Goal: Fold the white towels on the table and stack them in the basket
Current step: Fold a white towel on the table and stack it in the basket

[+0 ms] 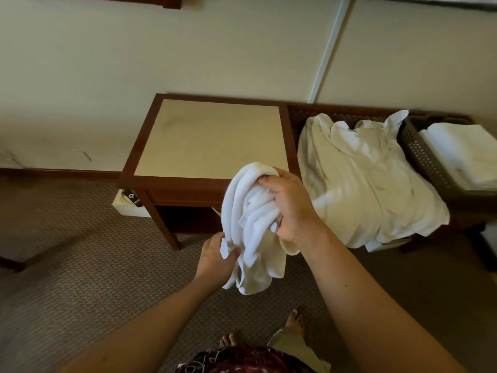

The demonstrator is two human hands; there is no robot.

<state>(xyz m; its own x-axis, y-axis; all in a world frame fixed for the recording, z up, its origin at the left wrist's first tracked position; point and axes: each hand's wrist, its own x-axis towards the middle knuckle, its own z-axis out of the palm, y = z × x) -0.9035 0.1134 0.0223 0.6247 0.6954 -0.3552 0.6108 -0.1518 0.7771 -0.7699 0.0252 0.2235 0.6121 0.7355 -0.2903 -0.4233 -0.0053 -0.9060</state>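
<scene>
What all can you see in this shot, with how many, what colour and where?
held towel: one, white, bunched in the air in front of the table
table: one, dark wood with beige top, centre
loose towels: a pile, off-white, spread on the bench to the right
basket: one, grey-brown, far right
folded towels: a stack, white, inside the basket
remote: one, black, on a white box under the table
left hand: fingers pinch the towel's lower edge
right hand: grips the towel's top
</scene>
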